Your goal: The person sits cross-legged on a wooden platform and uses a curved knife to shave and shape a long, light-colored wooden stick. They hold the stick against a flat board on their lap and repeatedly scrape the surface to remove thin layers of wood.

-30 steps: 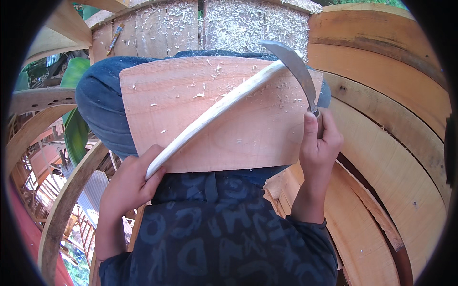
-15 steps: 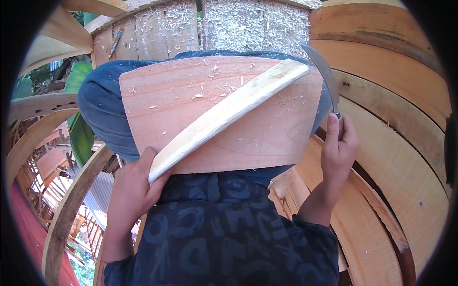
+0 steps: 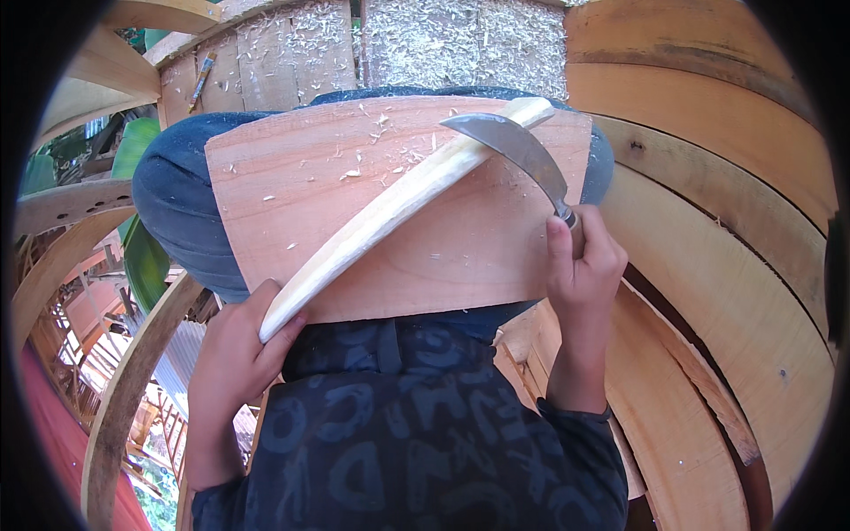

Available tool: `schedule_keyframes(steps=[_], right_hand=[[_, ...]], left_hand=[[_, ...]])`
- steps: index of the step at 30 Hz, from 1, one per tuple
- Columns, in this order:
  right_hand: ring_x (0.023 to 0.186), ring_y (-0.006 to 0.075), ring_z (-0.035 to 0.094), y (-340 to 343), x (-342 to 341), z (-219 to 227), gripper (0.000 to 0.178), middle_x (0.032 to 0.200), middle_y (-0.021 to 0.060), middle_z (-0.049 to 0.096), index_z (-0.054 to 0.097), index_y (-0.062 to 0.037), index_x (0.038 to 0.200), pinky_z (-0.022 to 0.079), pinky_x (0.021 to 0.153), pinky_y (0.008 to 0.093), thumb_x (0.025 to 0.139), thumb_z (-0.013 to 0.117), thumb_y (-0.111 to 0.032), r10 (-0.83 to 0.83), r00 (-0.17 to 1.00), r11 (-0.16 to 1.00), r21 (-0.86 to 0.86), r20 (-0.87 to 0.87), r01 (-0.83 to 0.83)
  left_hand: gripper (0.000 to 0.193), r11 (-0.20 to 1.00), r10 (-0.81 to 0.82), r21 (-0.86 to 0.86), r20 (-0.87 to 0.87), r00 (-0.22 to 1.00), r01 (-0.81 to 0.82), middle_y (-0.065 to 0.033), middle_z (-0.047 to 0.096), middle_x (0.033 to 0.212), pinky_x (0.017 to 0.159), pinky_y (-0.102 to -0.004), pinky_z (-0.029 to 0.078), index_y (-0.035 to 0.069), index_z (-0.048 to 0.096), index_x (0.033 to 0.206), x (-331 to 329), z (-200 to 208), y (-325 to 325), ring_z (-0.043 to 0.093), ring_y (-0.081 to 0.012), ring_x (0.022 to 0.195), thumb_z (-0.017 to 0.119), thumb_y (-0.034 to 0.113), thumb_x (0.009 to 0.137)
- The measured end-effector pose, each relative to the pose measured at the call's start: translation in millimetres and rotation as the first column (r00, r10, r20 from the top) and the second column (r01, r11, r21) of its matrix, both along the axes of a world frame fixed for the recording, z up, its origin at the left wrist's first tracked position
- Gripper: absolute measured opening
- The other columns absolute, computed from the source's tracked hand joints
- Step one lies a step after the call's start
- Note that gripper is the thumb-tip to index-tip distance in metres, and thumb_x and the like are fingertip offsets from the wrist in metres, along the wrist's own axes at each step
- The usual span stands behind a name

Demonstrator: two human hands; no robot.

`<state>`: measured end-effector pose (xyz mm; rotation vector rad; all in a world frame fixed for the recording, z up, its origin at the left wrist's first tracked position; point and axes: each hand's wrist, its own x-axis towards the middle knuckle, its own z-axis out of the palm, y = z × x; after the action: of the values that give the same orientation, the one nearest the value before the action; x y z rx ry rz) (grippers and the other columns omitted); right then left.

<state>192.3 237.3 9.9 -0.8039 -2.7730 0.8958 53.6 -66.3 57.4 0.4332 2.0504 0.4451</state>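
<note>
- Pale wooden stick (image 3: 376,217): lies slantwise over a board on the person's lap. Long axis runs near left to far right, slightly bowed. Near end points back toward the person's left side; far end points away and to the right.
- Dark shirt (image 3: 425,434), letter-like print, nearest of all; cut off by the lower edge.
- Left hand (image 3: 232,347): fingers clamped around the stick's near end, thumb along its right side; other fingertips mostly hidden.
- Right hand (image 3: 586,265): fingers closed on the handle of a sickle (image 3: 531,159); grip covers much of that handle.
- Reddish board (image 3: 443,270): spans both thighs, hiding most of the jeans (image 3: 181,208). Loose curls of wood on it, mainly toward its far side.
- Sickle blade arcs away from the right hand, then left; tip points left. It crosses above the stick short of the far end, masking a short length. Cannot tell whether metal touches wood.
- Beyond the knees: planks (image 3: 266,75), thick with pale shavings (image 3: 460,44) at centre and right. Slim tube-like object (image 3: 202,81) at left, too small to identify.
- Black fisheye rim crops the outer timbers.
</note>
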Motion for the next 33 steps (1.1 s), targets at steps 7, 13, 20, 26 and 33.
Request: schedule_keyframes(steps=[7,13,20,26,33], right_hand=[[0.046,0.0286,0.048,-9,-4,-2,0.031,0.056,0.0102,0.047,0.055,-0.0041,0.078,0.039,0.045,0.0341,0.089,0.072,-0.027,0.031,0.999,1.000,0.005,-0.010,-0.031],[0.046,0.0282,0.050,-18,-8,4,0.032,0.056,0.0114,0.047,0.053,-0.0038,0.077,0.038,0.045,0.0349,0.089,0.071,-0.028,0.175,0.984,0.984,0.039,-0.023,-0.174],[0.047,0.0275,0.049,15,-1,3,0.029,0.056,0.0128,0.049,0.057,-0.0012,0.082,0.038,0.048,0.0362,0.096,0.062,-0.025,-0.166,0.980,0.982,0.105,0.108,0.154],[0.049,0.0244,0.052,16,11,3,0.025,0.057,0.0110,0.048,0.059,-0.0018,0.084,0.040,0.049,0.0332,0.095,0.064,-0.024,-0.196,0.980,0.973,-0.116,0.027,0.198],[0.051,0.0305,0.053,-15,-1,8,0.022,0.060,0.0127,0.052,0.060,-0.0035,0.086,0.042,0.049,0.0358,0.090,0.069,-0.022,-0.041,0.998,0.998,-0.042,0.045,0.043]], left_hand=[[0.026,1.000,0.012,0.004,0.037,0.999,-0.013,-0.0222,0.058,0.070,0.064,-0.0480,0.045,0.003,0.055,0.089,-6,3,2,0.060,-0.0447,0.073,0.061,0.029,0.091],[0.027,1.000,0.018,0.023,0.032,0.999,-0.019,-0.0219,0.058,0.069,0.064,-0.0486,0.044,0.003,0.054,0.089,-2,-2,0,0.060,-0.0449,0.074,0.060,0.029,0.091],[0.026,1.000,-0.012,0.003,0.047,0.999,0.012,-0.0223,0.058,0.070,0.064,-0.0487,0.044,0.003,0.054,0.089,-5,-3,-3,0.059,-0.0455,0.074,0.060,0.028,0.091],[0.025,1.000,0.003,0.008,0.051,0.999,-0.003,-0.0227,0.058,0.071,0.064,-0.0488,0.044,0.003,0.054,0.089,-4,1,0,0.059,-0.0458,0.075,0.061,0.027,0.091],[0.025,1.000,0.008,-0.004,0.043,0.999,-0.007,-0.0228,0.059,0.073,0.065,-0.0490,0.044,0.003,0.055,0.089,-2,0,1,0.059,-0.0459,0.075,0.060,0.027,0.091]])
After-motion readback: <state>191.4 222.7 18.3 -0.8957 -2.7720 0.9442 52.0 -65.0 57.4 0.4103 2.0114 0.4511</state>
